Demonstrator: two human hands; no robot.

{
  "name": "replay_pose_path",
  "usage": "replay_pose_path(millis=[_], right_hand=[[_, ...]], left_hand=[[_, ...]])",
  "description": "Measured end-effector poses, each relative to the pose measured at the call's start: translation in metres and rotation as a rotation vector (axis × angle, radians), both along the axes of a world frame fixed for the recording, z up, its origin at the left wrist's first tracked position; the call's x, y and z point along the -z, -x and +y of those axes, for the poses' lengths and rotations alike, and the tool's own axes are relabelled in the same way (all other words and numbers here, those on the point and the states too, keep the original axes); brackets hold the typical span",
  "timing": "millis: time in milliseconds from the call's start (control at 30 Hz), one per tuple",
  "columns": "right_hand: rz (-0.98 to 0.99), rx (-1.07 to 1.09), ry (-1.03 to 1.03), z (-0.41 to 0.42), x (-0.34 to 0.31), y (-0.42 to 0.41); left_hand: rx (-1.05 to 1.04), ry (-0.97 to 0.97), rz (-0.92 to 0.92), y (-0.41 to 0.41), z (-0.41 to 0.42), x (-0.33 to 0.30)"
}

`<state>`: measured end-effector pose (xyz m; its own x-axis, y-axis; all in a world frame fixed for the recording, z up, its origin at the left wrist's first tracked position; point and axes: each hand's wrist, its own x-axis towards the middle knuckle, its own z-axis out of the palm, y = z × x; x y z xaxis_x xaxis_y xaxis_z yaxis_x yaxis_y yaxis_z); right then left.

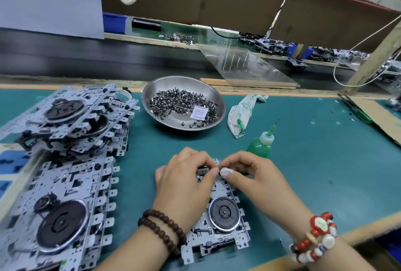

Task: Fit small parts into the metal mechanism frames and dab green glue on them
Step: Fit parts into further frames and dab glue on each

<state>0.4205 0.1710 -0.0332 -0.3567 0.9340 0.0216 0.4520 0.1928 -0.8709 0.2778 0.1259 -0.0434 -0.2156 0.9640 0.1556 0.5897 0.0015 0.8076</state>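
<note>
**Frame, far end: part going in**

Tabletop (303, 162): green mat.
Frame (219, 233): flat, long axis running away from the person.
Left hand (186, 186), right hand (253, 175): grips meet over its far end, pinching a small part there, hidden by fingertips.
Glue bottle (260, 144): just beyond the right hand, the nearer one.

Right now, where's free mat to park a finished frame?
Bare mat right of the glue bottle and both hands; a narrow strip between the bowl and the hands. Left side is crowded with stacked frames.
</note>
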Motion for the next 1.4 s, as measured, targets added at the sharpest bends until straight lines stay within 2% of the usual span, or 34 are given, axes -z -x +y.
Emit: replay_pose_path(millis=[400, 933, 1400], right_hand=[[-0.034, 0.023, -0.09, -0.001, 0.006, 0.0], [-0.035, -0.065, -0.096, 0.005, 0.01, 0.001], [0.055, -0.071, -0.017, 0.002, 0.013, 0.005]], left_hand=[[-0.002, -0.006, 0.027, 0.001, -0.003, 0.002], [-0.034, 0.002, 0.032, 0.0, -0.007, 0.002], [-0.057, 0.013, -0.001, -0.001, -0.008, -0.001]])
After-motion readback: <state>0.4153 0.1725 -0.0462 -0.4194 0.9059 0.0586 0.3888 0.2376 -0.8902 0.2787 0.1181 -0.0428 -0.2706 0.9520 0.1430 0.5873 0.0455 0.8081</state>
